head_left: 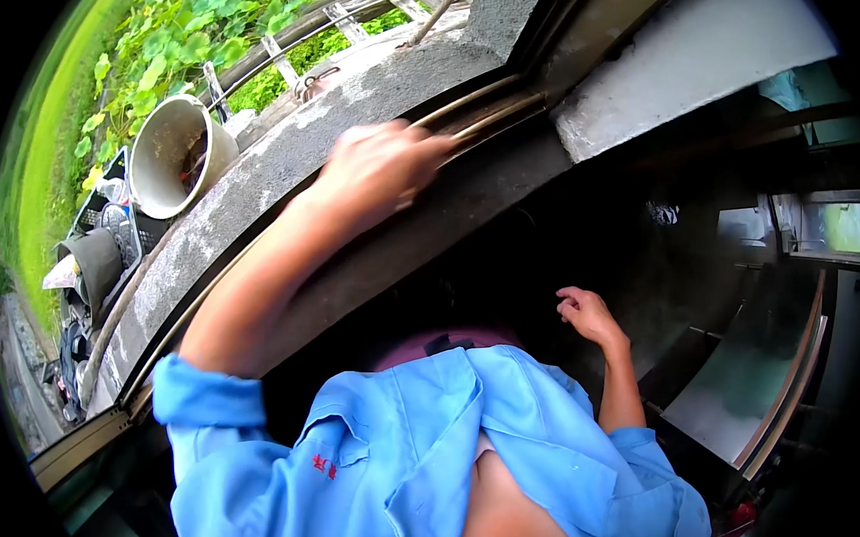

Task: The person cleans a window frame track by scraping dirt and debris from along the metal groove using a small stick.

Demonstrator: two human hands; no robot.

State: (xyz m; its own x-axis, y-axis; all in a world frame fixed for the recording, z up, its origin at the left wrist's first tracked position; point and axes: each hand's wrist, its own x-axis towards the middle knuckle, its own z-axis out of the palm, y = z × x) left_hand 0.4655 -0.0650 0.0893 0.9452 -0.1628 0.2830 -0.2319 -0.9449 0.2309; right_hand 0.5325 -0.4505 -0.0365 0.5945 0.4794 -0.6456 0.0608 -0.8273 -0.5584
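My left hand (pixel 382 165) is over the window track (pixel 486 117), bent at the wrist and smeared by motion. Its fingers look curled downward, but their tips are hidden, and I cannot make out whether they grip anything. Below the track runs a dark inner sill (pixel 355 301). On the other side, my right hand (pixel 590 314) hangs in the air before the dark interior, index finger stretched, the others loosely bent, with nothing visible in it. Both arms come from the rolled sleeves of a blue shirt (pixel 409 452).
Outside the window is a rough concrete ledge (pixel 347 119). A dirty white bucket (pixel 180 155) lies tilted beside a dark crate (pixel 126 219), with a wooden railing (pixel 286 59) and green plants beyond. Indoors, a pale slab (pixel 690 60) juts out at upper right; a framed panel (pixel 733 390) leans below.
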